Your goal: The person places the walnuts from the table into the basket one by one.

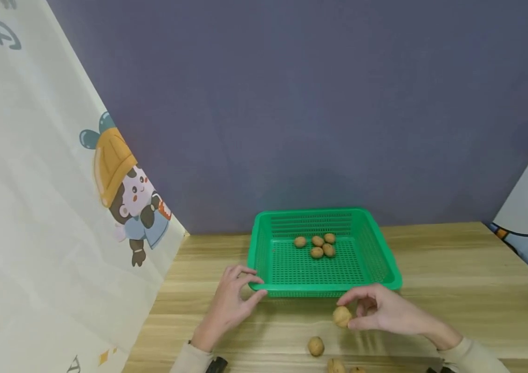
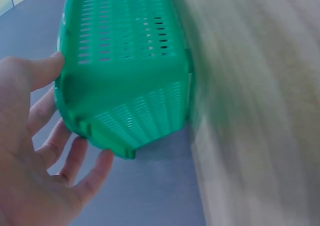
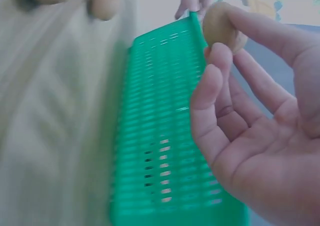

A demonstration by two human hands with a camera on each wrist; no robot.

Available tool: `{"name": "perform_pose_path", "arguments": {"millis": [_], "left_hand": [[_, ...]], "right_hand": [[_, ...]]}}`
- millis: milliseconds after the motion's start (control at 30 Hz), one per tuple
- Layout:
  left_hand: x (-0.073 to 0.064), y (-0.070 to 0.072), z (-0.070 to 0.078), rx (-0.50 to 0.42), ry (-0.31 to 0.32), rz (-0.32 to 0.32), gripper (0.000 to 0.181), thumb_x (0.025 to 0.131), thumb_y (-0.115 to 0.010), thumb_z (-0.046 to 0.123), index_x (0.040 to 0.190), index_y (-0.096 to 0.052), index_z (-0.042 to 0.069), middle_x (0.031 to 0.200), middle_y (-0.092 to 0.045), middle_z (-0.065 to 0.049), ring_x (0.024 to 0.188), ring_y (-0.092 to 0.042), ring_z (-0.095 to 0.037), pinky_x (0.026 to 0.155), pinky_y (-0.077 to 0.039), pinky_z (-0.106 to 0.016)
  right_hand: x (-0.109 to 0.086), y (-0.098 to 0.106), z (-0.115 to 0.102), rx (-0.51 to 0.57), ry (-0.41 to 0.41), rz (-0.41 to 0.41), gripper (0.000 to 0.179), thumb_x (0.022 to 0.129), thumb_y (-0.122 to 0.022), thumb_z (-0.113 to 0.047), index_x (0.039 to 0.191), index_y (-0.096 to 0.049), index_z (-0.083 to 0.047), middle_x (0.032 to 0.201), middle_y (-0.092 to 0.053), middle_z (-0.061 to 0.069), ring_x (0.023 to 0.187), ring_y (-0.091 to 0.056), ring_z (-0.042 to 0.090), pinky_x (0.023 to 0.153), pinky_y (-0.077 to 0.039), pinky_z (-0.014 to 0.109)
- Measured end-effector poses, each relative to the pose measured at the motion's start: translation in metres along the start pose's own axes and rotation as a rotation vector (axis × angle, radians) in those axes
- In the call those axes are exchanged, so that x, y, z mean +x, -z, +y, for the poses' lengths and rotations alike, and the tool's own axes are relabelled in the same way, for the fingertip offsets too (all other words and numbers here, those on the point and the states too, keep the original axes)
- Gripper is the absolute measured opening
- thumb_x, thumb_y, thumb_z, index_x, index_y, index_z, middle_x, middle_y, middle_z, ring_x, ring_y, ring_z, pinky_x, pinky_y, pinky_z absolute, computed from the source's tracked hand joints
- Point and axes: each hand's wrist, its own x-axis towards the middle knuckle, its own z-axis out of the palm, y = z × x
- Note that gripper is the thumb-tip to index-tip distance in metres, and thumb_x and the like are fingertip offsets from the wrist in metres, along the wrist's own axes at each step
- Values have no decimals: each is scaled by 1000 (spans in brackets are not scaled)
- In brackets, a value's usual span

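Observation:
A green plastic basket (image 1: 310,288) with slotted walls stands on the table, several walnuts (image 1: 328,250) lying toward its back. My left hand (image 1: 231,298) is at the basket's near left corner. In the left wrist view its thumb and fingers (image 2: 45,68) are spread about the corner, with fingertips touching the rim. Just in front of the basket's near right side, my right hand (image 1: 385,313) pinches a walnut (image 1: 341,316) between thumb and fingertips. The right wrist view shows this walnut (image 3: 220,28) above the rim level, partly covered by the thumb.
On the wooden table (image 1: 445,280), a loose walnut (image 1: 316,346) lies in front of the basket. Nearer me are more walnuts (image 1: 336,366), cut off by the frame's lower edge. A dark wall (image 1: 310,114) rises behind, and a printed sheet (image 1: 26,181) hangs at left.

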Motion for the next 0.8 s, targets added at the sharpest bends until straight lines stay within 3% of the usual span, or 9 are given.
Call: {"name": "perform_pose_path", "arguments": {"millis": [133, 333, 433, 633, 800], "left_hand": [[3, 5, 4, 9, 2, -38, 18, 92, -84, 32, 106, -79, 22, 124, -72, -5, 124, -57, -24, 107, -51, -53], [3, 13, 9, 117, -37, -49, 20, 91, -84, 31, 106, -79, 21, 120, -73, -2, 121, -62, -25, 101, -56, -49], [3, 17, 11, 162, -58, -48, 21, 90, -85, 32, 106, -78, 21, 114, -73, 3, 115, -65, -21, 99, -58, -44], [5, 22, 20, 225, -87, -51, 18, 91, -85, 32, 104, -79, 21, 102, -72, 8, 101, -66, -12, 91, -59, -36], [12, 25, 30, 242, -85, -121, 18, 94, -81, 33, 105, -80, 19, 104, -74, 5, 103, -67, -15, 92, -59, -38]], "right_hand": [[12, 12, -19, -14, 6, 10, 34, 100, -73, -9, 132, -67, 0, 101, -74, 3, 77, -68, 8, 63, -57, 27], [33, 32, -40, -111, -17, 19, 34, 101, -73, -12, 133, -68, -2, 108, -75, -2, 79, -70, 20, 66, -57, 31], [43, 44, -51, -155, -34, 25, 35, 102, -72, -15, 134, -68, -4, 113, -76, 2, 82, -70, 26, 69, -57, 33], [71, 66, -71, -196, -94, 66, 42, 100, -76, -22, 136, -68, -4, 122, -76, 10, 85, -72, 17, 66, -57, 31], [102, 80, -70, -218, -141, 109, 44, 98, -77, -28, 137, -68, -8, 127, -74, 14, 88, -71, 19, 70, -59, 34]]}}
